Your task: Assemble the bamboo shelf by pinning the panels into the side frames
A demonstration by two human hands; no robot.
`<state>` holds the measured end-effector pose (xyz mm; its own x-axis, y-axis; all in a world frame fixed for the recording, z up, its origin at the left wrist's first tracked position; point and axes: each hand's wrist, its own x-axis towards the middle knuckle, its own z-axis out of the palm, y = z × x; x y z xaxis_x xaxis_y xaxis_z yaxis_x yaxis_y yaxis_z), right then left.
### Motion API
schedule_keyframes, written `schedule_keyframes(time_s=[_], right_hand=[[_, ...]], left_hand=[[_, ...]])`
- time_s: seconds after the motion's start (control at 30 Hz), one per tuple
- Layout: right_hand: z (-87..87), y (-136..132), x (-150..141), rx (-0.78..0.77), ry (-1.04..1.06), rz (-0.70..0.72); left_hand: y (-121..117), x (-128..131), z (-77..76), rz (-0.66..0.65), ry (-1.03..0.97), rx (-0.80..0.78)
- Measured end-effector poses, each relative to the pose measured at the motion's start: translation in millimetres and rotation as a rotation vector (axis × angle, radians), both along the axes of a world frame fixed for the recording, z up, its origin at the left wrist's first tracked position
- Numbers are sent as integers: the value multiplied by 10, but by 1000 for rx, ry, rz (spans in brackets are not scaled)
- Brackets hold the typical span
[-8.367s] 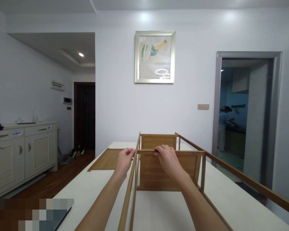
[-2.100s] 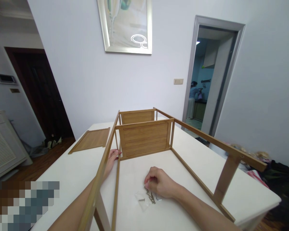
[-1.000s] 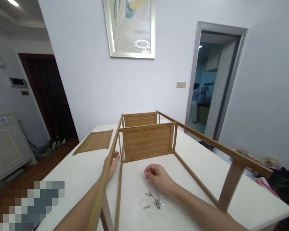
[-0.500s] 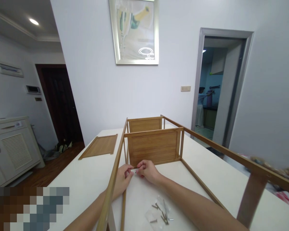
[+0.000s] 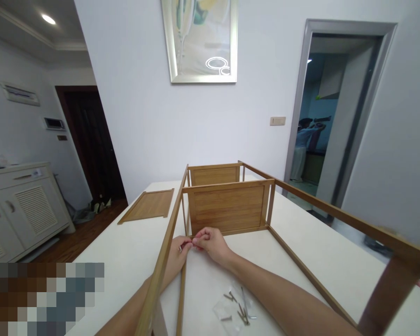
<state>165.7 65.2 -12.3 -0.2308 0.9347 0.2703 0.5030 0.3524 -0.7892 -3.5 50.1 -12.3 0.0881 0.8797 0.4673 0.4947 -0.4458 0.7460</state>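
A wooden shelf frame [image 5: 227,183] lies on its side on the white table, with shelf panels [image 5: 231,207] fitted across it. My left hand [image 5: 178,254] reaches through past the frame's left rail, thumb and fingers pinched together at the panel's lower left corner. My right hand [image 5: 210,245] meets it there from inside the frame, also in a pinch, the fingertips of both almost touching. Whatever small piece sits between them is hidden. Nearer to me, several screws [image 5: 243,313] and an L-shaped hex key [image 5: 247,305] rest on a clear plastic bag [image 5: 227,305].
A separate wooden panel [image 5: 149,205] lies flat on the white table [image 5: 105,249], left of the frame. The frame's upper right rail [image 5: 322,203] runs above my right forearm. Beyond a doorway [image 5: 297,107], another person [image 5: 303,140] stands in the far room.
My hands have come closer together, and the small dark piece that showed between the fingertips is now hidden. The camera view has shifted slightly.
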Motion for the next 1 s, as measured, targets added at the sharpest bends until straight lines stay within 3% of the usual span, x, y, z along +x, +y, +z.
schedule_keyframes(time_s=[0.13, 0.23, 0.47, 0.67, 0.87, 1.0], right_hand=[[81, -15, 152, 140, -327, -29], [133, -16, 209, 240, -571, 10], [215, 9, -7, 379, -932, 150], [251, 22, -67, 407, -1062, 136], [249, 10, -78, 400, -1089, 99], [235, 14, -107, 392, -1091, 101]], left_hand=[[148, -168, -111, 84, -96, -45], [245, -212, -183, 57, -175, -85], [306, -166, -252, -1, -238, -126], [302, -180, -265, 69, -179, -125], [283, -203, -251, 245, -43, -77], [284, -214, -268, 290, 35, -64]])
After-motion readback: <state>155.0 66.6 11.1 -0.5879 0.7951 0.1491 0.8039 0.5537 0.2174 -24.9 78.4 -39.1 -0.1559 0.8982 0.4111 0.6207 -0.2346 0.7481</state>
